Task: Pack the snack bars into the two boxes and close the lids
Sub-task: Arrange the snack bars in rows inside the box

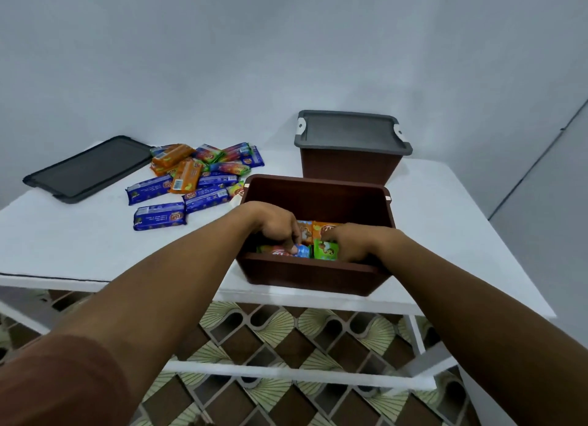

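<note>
The loose heap of foil-wrapped snack bars [197,179], blue, orange and rainbow-striped, lies on the white table [445,222] to the left of the open brown plastic box [313,273] and a little beyond its far-left corner. Most of the blue bars lie with their long axis running roughly left to right; the orange ones cross over them at angles. My left hand [275,227] is the nearer one to that heap, so I judge the next reach belongs to it, up and out over the box's left wall.

Both my hands are down inside the open box. My left hand is curled, fingertips pressing on a blue-and-red bar [291,250] near the front wall; my right hand [353,241] is bent over a green bar [324,249], though whether it grips or merely pushes I cannot tell. Orange bars [313,230] lie behind these.

The box's front wall hides the bottom layer, so I cannot tell how full it is. Behind the open box stands a second brown box [350,168] with its grey lid [351,131] on; its contents are hidden. Far left of the open box, beyond the heap, lies a loose dark grey lid [89,168].
</note>
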